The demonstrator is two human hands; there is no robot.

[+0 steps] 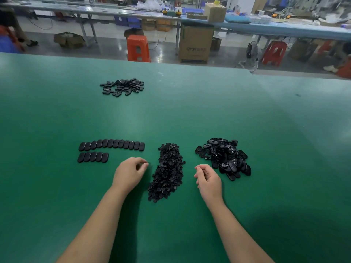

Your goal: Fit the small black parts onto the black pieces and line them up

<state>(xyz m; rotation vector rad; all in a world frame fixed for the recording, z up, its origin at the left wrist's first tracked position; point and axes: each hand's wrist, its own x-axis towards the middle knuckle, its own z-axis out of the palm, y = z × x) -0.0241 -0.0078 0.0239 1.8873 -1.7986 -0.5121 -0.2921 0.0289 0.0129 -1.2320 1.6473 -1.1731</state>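
Two piles flank the hands: small black parts (167, 171) between both, black pieces (224, 158) upper right, nearest right hand (208, 180). Left hand (131, 170) nearer rows (112, 146). Both grips curled, apparently empty.

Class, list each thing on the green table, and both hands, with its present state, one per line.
Upper row of oval pieces: lined up side by side.
Lower row of oval pieces: lined up, shorter.
Pile of small black parts: loose heap between the hands.
Pile of oval pieces: jumbled, right.
Far pile: loose, scattered.
Left hand: fingers curled; contents unclear.
Right hand: fingers curled; contents unclear.
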